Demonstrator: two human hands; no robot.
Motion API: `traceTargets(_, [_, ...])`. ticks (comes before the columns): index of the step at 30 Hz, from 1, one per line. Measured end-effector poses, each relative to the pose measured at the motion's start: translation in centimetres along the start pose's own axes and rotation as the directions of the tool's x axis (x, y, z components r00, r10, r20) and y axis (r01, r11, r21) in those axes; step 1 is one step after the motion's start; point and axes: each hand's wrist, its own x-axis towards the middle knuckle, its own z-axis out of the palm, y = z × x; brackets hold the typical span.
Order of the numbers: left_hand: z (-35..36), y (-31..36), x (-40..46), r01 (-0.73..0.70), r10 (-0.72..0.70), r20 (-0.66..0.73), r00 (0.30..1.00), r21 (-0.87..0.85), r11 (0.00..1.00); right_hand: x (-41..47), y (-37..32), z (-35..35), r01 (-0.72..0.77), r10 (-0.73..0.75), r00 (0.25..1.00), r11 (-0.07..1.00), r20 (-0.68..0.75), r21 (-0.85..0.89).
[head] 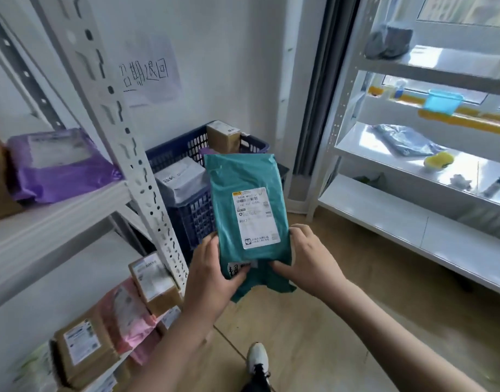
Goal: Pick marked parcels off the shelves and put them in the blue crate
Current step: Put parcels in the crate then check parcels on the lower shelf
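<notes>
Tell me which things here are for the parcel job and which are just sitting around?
For the job:
- teal parcel, held by the left hand and right hand
- blue crate, already holding parcels

Just lying about:
- yellow sponge
- small turquoise tub
- paper sign on the wall

Between me and the blue crate point(183, 154) stands the slotted white upright point(135, 154) of the left rack, just beside its near corner. The crate is already heaped: a grey bag point(183, 179) and a brown box point(223, 135) rise above the rim (its right part hides behind the teal parcel point(243, 210)). Bare wooden floor point(342, 321) lies open to my right, up to the white shelving point(413, 222).
</notes>
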Motion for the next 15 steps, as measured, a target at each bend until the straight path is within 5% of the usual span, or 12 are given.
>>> traceTargets(15, [9.4,-7.3,27.6,0.243,-0.245,-0.193,0.950,-0.033,0.970,38.1,3.0,0.7,0.286,-0.264,0.939,0.956,0.219,-0.072])
